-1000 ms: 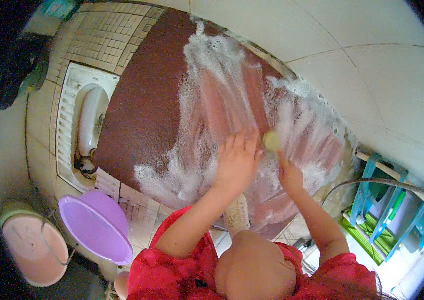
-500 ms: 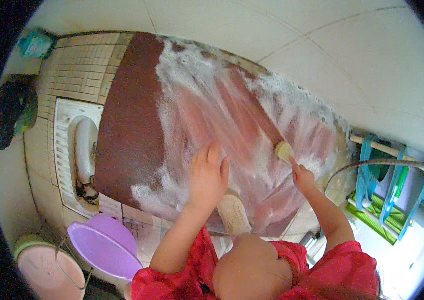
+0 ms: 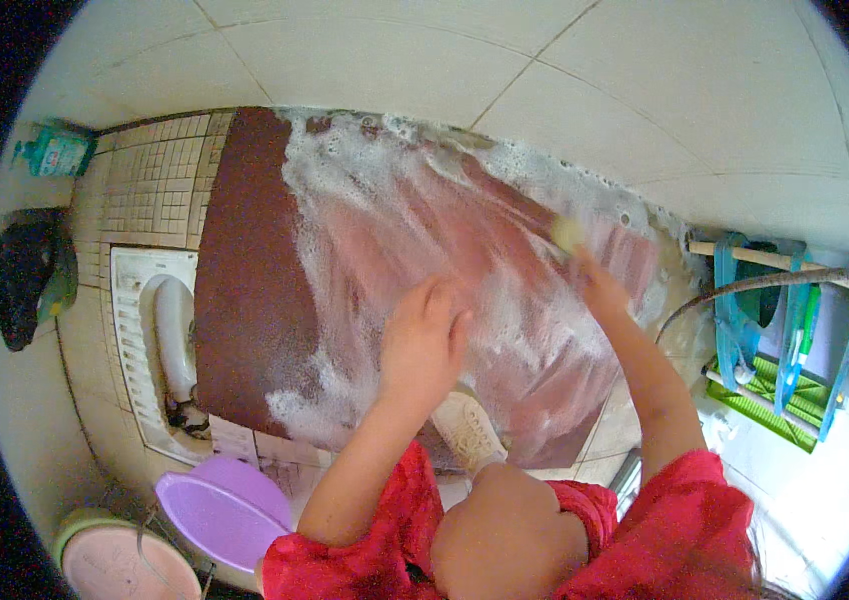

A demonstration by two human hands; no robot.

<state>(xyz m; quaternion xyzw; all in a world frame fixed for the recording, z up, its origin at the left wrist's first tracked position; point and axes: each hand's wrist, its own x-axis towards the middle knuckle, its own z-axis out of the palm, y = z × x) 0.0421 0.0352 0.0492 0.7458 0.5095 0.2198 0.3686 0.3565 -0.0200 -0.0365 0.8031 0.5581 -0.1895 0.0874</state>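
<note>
A wide maroon mat point(image 3: 245, 270) lies spread over the tiled floor, with white suds point(image 3: 340, 165) smeared across its middle and right side. My right hand point(image 3: 602, 285) grips a scrubbing brush, whose pale bristle head point(image 3: 567, 234) is on the soapy part of the mat toward its far right edge; motion blurs the brush. Over the near middle of the mat is my left hand point(image 3: 425, 340), holding nothing, its fingers loosely bent and the thumb apart. My shoe point(image 3: 467, 430) rests at the mat's near edge.
A white squat toilet point(image 3: 160, 340) is set into the floor left of the mat. Purple point(image 3: 230, 510) and pink point(image 3: 130, 565) basins stand near left. At right, a dark hose point(image 3: 745, 283) curves in front of a rack with a green tray point(image 3: 760, 405). Tiled wall point(image 3: 445, 60) bounds the far side.
The right hand has pushed the brush farther away along the mat, and that arm is stretched out more. The left hand has barely moved. The view has tilted slightly.
</note>
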